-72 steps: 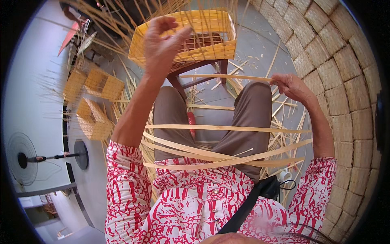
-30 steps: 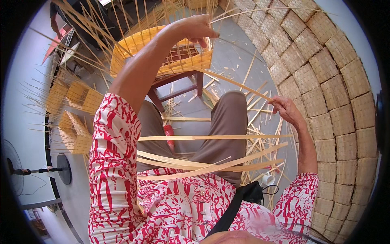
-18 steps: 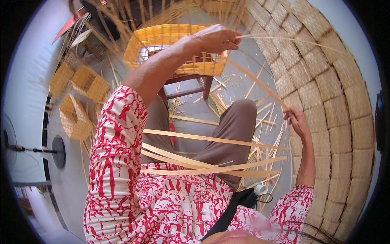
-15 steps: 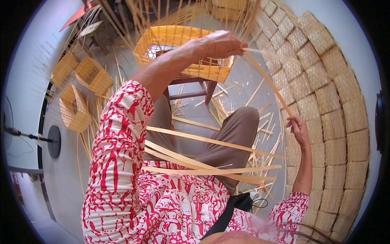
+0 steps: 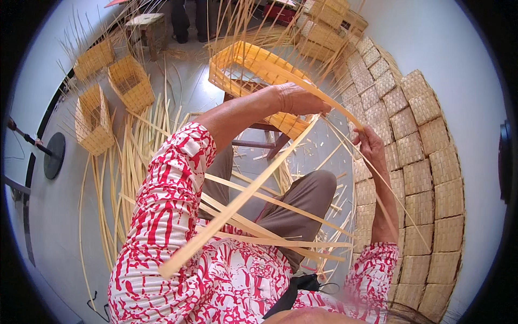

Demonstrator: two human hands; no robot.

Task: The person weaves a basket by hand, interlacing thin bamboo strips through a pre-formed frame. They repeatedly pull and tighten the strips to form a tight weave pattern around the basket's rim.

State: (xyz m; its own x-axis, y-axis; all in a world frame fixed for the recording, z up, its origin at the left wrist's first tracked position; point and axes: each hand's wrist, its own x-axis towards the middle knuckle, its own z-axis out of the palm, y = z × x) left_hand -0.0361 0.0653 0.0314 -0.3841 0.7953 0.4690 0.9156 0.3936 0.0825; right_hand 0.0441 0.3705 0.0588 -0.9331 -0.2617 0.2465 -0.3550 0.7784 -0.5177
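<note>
A part-woven orange-yellow basket (image 5: 222,73) with tall upright stakes rests tilted on a dark wooden stool (image 5: 280,146). At its near right side my left hand (image 5: 302,100) is closed on a bamboo strip (image 5: 243,197). That pale strip slants down across my arm toward my chest. Farther right, my right hand (image 5: 371,144) pinches another strip (image 5: 337,105), which arcs from the basket over my left hand. Its tail hangs down along my right forearm. My left fingertips are partly hidden. Several loose strips (image 5: 280,202) lie across my lap.
Stacked woven baskets (image 5: 421,216) form a wall along the right. Three small baskets (image 5: 94,121) stand on the floor at left, near a fan's round base (image 5: 54,155). Long strips (image 5: 140,162) and offcuts cover the floor. A person's legs (image 5: 189,21) show at the back beside a stool (image 5: 145,24).
My right hand has moved up and inward, closer to my left. The strip it holds now bows over my left hand, and a pale strip now slants toward my chest. The view has shifted.
</note>
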